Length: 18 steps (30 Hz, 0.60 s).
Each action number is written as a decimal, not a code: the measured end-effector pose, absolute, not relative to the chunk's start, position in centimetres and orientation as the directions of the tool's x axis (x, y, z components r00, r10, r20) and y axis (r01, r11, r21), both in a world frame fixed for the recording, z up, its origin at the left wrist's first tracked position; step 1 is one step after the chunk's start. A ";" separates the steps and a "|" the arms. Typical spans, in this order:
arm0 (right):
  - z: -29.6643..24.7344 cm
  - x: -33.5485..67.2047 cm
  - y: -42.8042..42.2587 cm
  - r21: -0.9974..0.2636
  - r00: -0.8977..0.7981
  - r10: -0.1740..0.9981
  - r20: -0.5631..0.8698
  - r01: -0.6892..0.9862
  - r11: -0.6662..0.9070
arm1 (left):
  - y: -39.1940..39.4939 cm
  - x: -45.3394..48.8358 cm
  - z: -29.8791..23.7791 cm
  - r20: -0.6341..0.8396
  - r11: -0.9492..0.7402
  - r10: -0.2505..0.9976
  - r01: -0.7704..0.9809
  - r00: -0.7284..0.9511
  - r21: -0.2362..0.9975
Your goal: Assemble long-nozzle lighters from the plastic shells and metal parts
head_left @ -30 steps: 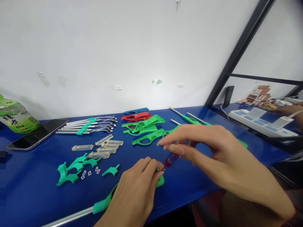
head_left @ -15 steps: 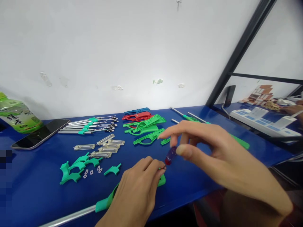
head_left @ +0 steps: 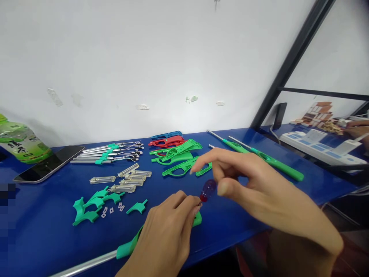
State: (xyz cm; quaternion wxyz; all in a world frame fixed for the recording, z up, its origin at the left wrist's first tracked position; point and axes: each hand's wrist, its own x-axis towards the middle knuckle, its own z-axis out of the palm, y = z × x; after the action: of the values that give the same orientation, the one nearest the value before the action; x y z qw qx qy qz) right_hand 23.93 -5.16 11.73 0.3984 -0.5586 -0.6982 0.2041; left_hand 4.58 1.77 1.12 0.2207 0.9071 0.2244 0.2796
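My left hand [head_left: 167, 227] is closed over a green long-necked lighter [head_left: 123, 250], whose metal tube points to the lower left. At the left fingertips stands a small screwdriver [head_left: 208, 190] with a purple and red handle, tilted right. Its tip is hidden behind those fingers. My right hand [head_left: 245, 177] hovers just right of the handle, thumb and index finger apart; whether a curled finger still touches it I cannot tell. Left of my hands lie a green trigger piece [head_left: 137, 207], more green pieces [head_left: 92, 204] and several tiny white parts [head_left: 112, 210].
Clear fuel tanks [head_left: 127, 182] and metal tubes with wires [head_left: 106, 154] lie left of centre. Behind my hands are green lighter shells [head_left: 181, 167] and red ones [head_left: 167, 141]. Finished-looking lighters [head_left: 276, 163] lie right. A phone [head_left: 49, 163], bottle [head_left: 23, 138] and power strip [head_left: 323, 148] flank them.
My right fingers have loosened from the screwdriver handle and spread apart, shifting slightly left at the wrist. The handle has tilted a little; my left hand stays in place.
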 end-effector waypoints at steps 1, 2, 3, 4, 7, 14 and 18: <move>11.8 24.1 -5.3 -0.733 -0.084 0.944 0.318 0.610 0.301 | 1.8 4.6 1.2 0.405 -0.802 0.531 0.286 0.745 0.525; 11.9 24.1 -5.4 -0.734 -0.093 0.948 0.306 0.610 0.297 | 1.8 4.6 1.2 0.401 -0.802 0.531 0.289 0.746 0.523; 11.9 24.2 -5.4 -0.735 -0.086 0.952 0.292 0.617 0.281 | 1.7 4.6 1.3 0.400 -0.802 0.532 0.292 0.746 0.521; 11.9 24.1 -5.3 -0.738 -0.071 0.958 0.279 0.622 0.261 | 1.7 4.6 1.3 0.401 -0.803 0.532 0.295 0.746 0.517; 11.6 23.8 -4.8 -0.754 0.013 0.958 0.286 0.620 0.217 | 1.6 4.5 1.3 0.416 -0.809 0.535 0.305 0.735 0.502; 11.7 23.7 -5.0 -0.723 0.020 0.938 0.347 0.642 0.254 | 1.5 4.4 1.1 0.437 -0.824 0.522 0.301 0.733 0.480; 12.2 24.3 -6.0 -0.723 -0.053 0.944 0.325 0.630 0.284 | 1.7 4.6 1.2 0.425 -0.822 0.517 0.293 0.743 0.488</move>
State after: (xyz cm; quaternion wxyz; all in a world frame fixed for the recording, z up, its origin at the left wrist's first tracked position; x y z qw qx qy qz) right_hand 24.33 -6.03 12.23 0.3939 -0.5643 -0.6976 0.1993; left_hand 4.64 1.68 1.20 0.1993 0.9121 0.2219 0.2814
